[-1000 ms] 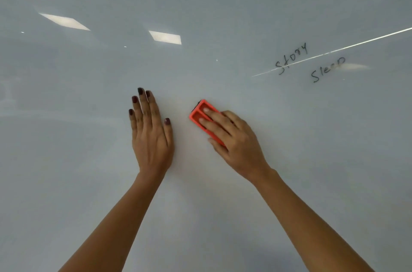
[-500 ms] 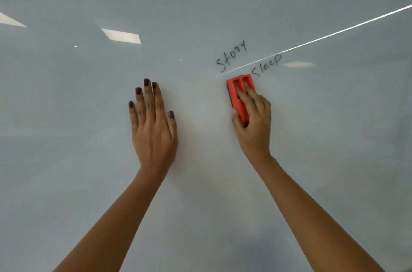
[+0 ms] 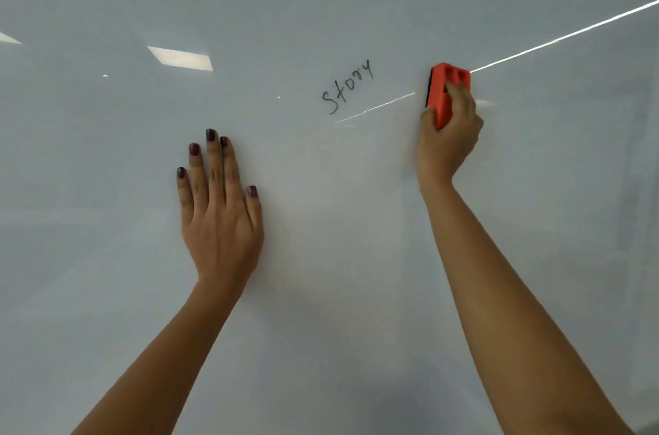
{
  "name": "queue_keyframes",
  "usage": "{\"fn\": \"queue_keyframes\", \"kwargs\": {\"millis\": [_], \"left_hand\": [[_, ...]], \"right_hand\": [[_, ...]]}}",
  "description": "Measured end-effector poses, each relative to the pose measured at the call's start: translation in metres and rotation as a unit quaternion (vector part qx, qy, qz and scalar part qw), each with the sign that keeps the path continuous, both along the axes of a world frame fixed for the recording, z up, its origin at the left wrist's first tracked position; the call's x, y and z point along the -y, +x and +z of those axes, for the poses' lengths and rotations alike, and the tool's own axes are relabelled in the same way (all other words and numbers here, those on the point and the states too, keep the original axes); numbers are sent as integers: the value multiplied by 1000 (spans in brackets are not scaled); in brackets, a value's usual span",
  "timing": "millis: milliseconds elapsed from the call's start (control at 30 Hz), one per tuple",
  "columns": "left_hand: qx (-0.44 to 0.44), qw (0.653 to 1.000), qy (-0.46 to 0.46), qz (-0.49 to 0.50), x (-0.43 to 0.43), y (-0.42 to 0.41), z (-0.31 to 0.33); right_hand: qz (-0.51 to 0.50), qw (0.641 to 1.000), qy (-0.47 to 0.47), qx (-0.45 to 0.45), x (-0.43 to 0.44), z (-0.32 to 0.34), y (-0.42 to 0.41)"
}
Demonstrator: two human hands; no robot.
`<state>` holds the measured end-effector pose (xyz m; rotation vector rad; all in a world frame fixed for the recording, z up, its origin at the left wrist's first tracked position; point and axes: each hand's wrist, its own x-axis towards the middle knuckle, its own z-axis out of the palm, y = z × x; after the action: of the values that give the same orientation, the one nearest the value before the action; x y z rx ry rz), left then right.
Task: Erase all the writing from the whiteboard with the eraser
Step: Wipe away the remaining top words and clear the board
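Since the earlier frames the eraser [image 3: 446, 94] has travelled up and to the right across the whiteboard [image 3: 321, 292], and the word "Sleep" that stood below and right of "Story" [image 3: 348, 87] is no longer to be seen; the eraser now sits where it was, so it is either wiped off or hidden under the pad. The right hand [image 3: 447, 135] is closed around the eraser, thumb on its left side and fingers wrapped over the top, pressing its dark felt face to the board. The left hand [image 3: 221, 210] lies open and flat on the board, fingers together and pointing up, much where it was before, bracing the person. "Story" is untouched, up and left of the eraser and near it. The step in hand appears to be wiping the last writing; the next move probably calls for sliding the eraser left over "Story" with the felt kept flat. The rest of the visible board shows only reflected lights.
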<state>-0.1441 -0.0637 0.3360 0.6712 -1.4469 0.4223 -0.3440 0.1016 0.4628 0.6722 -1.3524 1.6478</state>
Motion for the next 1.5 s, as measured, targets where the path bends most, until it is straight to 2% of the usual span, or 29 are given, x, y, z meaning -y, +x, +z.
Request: {"fn": "queue_keyframes", "kwargs": {"millis": [67, 167, 233, 267, 333, 400, 467, 533, 567, 600, 733, 800, 900, 1000, 1067, 1100, 1167, 1267, 1333, 1367, 1433, 1500], "left_hand": [[-1, 1000, -2, -2, 0, -1, -1], [-3, 1000, -6, 4, 0, -1, -1], [-3, 1000, -8, 3, 1, -1, -2], [-3, 1000, -8, 3, 1, -1, -2], [-3, 1000, -10, 1, 1, -1, -2], [-4, 1000, -12, -3, 0, -1, -2], [-7, 1000, -15, -1, 0, -2, -2], [-6, 1000, -17, 2, 0, -2, -2], [-7, 1000, -16, 2, 0, -2, -2], [-8, 1000, -16, 3, 0, -2, -2], [-4, 1000, -17, 5, -1, -1, -2], [-2, 1000, -17, 6, 0, -1, -3], [-2, 1000, -18, 10, 1, -1, -3], [-2, 1000, -19, 11, 0, -2, -3], [-4, 1000, -19, 5, -1, -1, -3], [-2, 1000, -19, 3, 0, 0, -4], [2, 1000, -19, 0, 0, 2, -4], [6, 1000, -19, -1, 0, 2, -5], [6, 1000, -18, -1, 0, 2, -6], [6, 1000, -16, -1, 0, 2, -6], [6, 1000, -13, -1, 0, 2, -5], [8, 1000, -15, -5, -1, 3, -5]], "right_hand": [[-12, 999, 18, -38, 9, -20, 13], [-2, 975, 112, -191, 11, -47, 18], [3, 966, 134, -222, 3, -43, 8], [8, 973, 120, -197, -1, -37, 2], [28, 995, 50, -84, -4, -23, -4], [34, 999, -1, -5, -2, -13, 1], [22, 996, 44, -76, 3, -12, 14], [5, 969, 141, -202, 7, -19, 22], [1, 957, 170, -236, 6, -18, 22], [-2, 955, 174, -239, 5, -13, 19], [30, 993, 77, -84, 4, 19, 20], [30, 996, 61, -55, 7, 31, 26], [32, 981, 123, -144, 17, 28, 44], [26, 930, 214, -297, 29, -5, 67], [30, 910, 234, -342, 31, -24, 70], [29, 911, 231, -342, 29, -29, 67], [28, 937, 196, -287, 25, -25, 55], [54, 989, 79, -113, 15, -4, 35], [57, 997, 34, -35, 14, 6, 35], [53, 997, 39, -39, 17, 6, 41], [50, 983, 106, -145, 26, -6, 60], [34, 939, 198, -280, 35, -29, 78]]}}
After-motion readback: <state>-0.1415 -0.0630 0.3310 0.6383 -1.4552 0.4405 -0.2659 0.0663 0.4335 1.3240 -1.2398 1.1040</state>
